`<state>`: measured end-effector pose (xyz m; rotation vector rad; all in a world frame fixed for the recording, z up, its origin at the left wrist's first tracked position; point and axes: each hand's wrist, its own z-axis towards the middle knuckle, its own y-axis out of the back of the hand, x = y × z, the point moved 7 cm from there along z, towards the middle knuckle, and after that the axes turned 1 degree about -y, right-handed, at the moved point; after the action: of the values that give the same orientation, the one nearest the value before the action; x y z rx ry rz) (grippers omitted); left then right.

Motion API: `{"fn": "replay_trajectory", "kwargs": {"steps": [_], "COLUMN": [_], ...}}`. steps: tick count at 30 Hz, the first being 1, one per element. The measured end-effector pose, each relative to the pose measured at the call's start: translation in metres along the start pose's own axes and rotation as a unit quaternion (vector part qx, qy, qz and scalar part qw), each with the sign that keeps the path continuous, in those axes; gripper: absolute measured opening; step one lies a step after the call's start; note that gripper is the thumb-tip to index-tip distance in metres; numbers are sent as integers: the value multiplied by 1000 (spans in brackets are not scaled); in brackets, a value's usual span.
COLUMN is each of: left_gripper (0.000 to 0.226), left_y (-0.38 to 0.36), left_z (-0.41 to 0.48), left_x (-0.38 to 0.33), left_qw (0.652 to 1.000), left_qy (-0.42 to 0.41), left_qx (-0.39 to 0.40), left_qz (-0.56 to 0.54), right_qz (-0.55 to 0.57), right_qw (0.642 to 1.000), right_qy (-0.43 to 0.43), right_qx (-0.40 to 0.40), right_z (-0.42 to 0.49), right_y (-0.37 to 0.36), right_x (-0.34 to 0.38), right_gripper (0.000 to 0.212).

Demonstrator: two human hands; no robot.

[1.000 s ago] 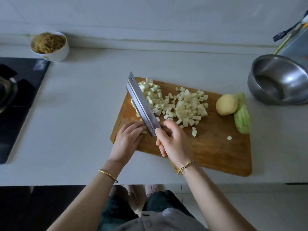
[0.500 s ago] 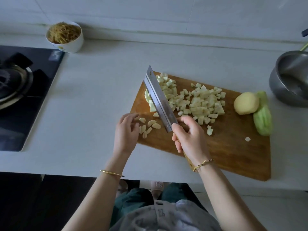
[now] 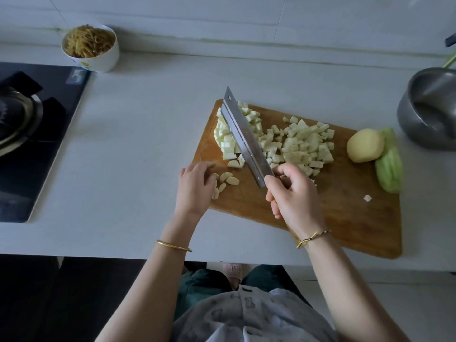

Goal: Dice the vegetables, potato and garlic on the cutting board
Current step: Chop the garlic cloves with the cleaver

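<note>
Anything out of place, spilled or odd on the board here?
One stray cube lies alone on the cutting board, apart from the diced pile. The green vegetable sits at the board's right edge, apparently overhanging it. Nothing else stands out.

A single wide-angle camera sits on the person's head and looks forward and steeply down onto the pale grey countertop (image 3: 128, 174). It faces the white tiled wall (image 3: 222, 16), which runs across the top of the frame. The brown wooden cutting board (image 3: 345, 218) lies right of centre, near enough that the pale diced pieces (image 3: 303, 144) show one by one. Both forearms enter from the bottom edge. The left hand (image 3: 195, 188) and the right hand (image 3: 293, 196), which grips a broad steel cleaver (image 3: 243, 137), sit mid-frame. The patterned light shirt (image 3: 246, 317) fills the lower centre. A black glass cooktop (image 3: 54, 149) is cut by the left edge, a grey metal pot (image 3: 419, 129) by the right.
</note>
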<state>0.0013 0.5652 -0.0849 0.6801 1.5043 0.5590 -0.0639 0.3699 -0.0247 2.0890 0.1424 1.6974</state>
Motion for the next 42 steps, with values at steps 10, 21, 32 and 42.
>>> {"fn": "replay_trajectory", "kwargs": {"steps": [10,21,32,42], "left_gripper": [51,31,22,21], "left_y": [2,5,2,3], "left_z": [-13,-6,-6,-7], "left_x": [2,-3,1,4], "left_qw": [997,998,999,998], "left_qy": [26,15,10,54], "left_qx": [66,28,-5,-20], "left_qz": [-28,-63,-38,13], "right_qz": [31,56,34,24], "right_qw": [998,994,997,993], "right_qy": [-19,-60,-34,-39], "right_qx": [51,77,65,112], "right_z": [-7,-10,-7,19], "right_y": [-25,-44,-36,-64], "right_x": [2,-9,-3,13], "right_gripper": [4,13,4,15]}}
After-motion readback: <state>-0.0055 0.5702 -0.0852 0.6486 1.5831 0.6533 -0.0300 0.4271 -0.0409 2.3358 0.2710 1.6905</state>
